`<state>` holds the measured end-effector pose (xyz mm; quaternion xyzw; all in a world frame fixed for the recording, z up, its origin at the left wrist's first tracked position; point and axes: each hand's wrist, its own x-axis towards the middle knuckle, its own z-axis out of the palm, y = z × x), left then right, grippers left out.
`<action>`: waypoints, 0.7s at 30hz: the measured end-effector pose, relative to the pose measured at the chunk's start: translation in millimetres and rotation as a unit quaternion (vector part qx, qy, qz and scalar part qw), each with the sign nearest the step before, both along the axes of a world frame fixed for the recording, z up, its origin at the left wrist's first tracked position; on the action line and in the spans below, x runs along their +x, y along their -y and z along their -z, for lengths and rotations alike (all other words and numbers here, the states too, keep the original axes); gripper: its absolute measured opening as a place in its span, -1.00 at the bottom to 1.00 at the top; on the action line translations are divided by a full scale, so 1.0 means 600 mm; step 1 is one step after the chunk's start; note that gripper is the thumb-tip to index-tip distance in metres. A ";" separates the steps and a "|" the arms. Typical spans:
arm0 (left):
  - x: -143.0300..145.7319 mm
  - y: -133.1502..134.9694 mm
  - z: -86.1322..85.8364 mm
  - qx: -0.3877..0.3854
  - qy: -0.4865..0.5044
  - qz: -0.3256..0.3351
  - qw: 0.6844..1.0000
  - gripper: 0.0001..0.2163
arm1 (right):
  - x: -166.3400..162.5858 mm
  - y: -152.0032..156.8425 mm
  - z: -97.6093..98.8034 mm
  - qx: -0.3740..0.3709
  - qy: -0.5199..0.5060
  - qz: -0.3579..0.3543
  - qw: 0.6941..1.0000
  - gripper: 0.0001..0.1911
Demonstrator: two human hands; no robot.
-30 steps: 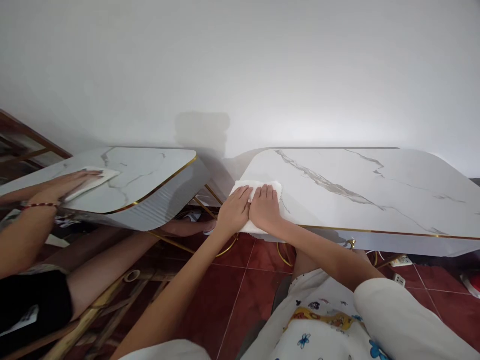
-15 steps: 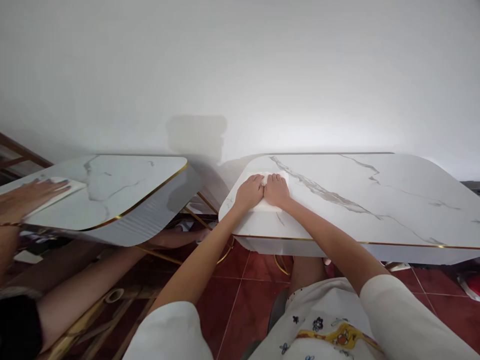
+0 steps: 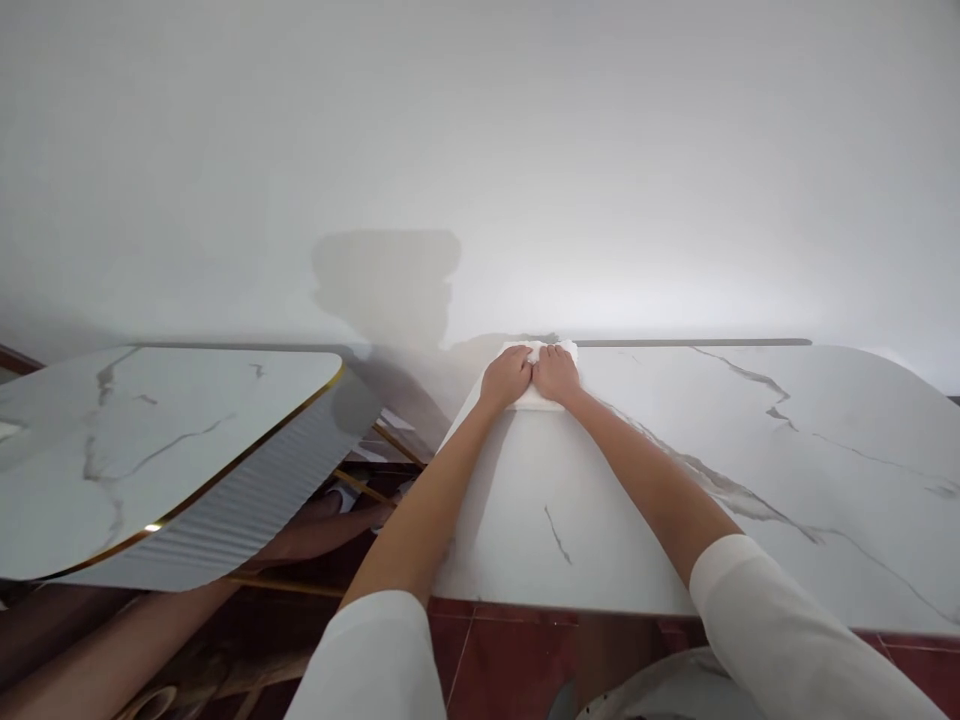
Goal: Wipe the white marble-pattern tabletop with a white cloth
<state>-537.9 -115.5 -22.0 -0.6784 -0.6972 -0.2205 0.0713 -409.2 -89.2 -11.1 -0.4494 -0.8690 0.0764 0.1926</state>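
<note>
My left hand (image 3: 507, 377) and my right hand (image 3: 555, 375) lie side by side near the wall, thumbs almost touching. Both press down on a folded white cloth (image 3: 534, 403), their fingers curled over it. The cloth rests on the far left part of a white marble-patterned table (image 3: 517, 510) with grey veins. Its fluffy back edge shows just beyond my fingers. Most of its middle is covered by my hands.
To the left stands a second marble-patterned table (image 3: 187, 430) with a gold rim and ribbed side. Another person's leg (image 3: 150, 630) reaches beneath it. A pale wall (image 3: 637, 200) rises behind both tables. Red floor tiles (image 3: 510, 665) show below.
Both my hands have pushed the cloth away from me, to the table's back edge by the wall. My view has moved closer over the table. The other person's hand has left the view.
</note>
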 end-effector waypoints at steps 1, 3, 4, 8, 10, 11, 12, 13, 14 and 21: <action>-0.005 -0.010 0.002 0.004 0.002 0.004 1.000 -0.57 | -0.003 -0.010 0.001 0.001 -0.003 0.001 1.000 -0.55; -0.012 -0.029 0.005 0.006 0.005 0.011 1.000 -0.57 | -0.008 -0.028 0.003 0.003 -0.009 0.005 1.000 -0.56; -0.015 -0.037 0.006 0.004 0.007 0.011 1.000 -0.57 | -0.010 -0.035 0.003 0.005 -0.010 0.007 1.000 -0.56; -0.022 -0.064 0.003 -0.009 0.015 0.005 1.000 -0.56 | -0.020 -0.061 0.002 -0.001 -0.009 0.009 1.000 -0.57; -0.023 -0.072 0.002 -0.015 0.017 0.003 1.000 -0.56 | -0.023 -0.070 0.000 -0.011 -0.004 0.006 1.000 -0.58; -0.024 -0.075 0.001 -0.018 0.017 0.001 1.000 -0.56 | -0.024 -0.072 -0.001 -0.015 -0.002 0.004 1.000 -0.58; -0.025 -0.077 0.001 -0.020 0.015 -0.002 1.000 -0.56 | -0.024 -0.074 -0.001 -0.019 0.000 0.003 1.000 -0.58; -0.025 -0.078 0.001 -0.022 0.011 -0.004 1.000 -0.57 | -0.023 -0.074 -0.002 -0.021 -0.001 0.001 1.000 -0.58; -0.024 -0.078 0.001 -0.023 0.005 -0.005 1.000 -0.57 | -0.021 -0.074 -0.002 -0.022 -0.002 -0.001 1.000 -0.58; 0.018 -0.080 0.004 -0.026 -0.022 0.000 0.999 -0.59 | 0.021 -0.077 0.005 -0.009 -0.014 -0.008 1.000 -0.59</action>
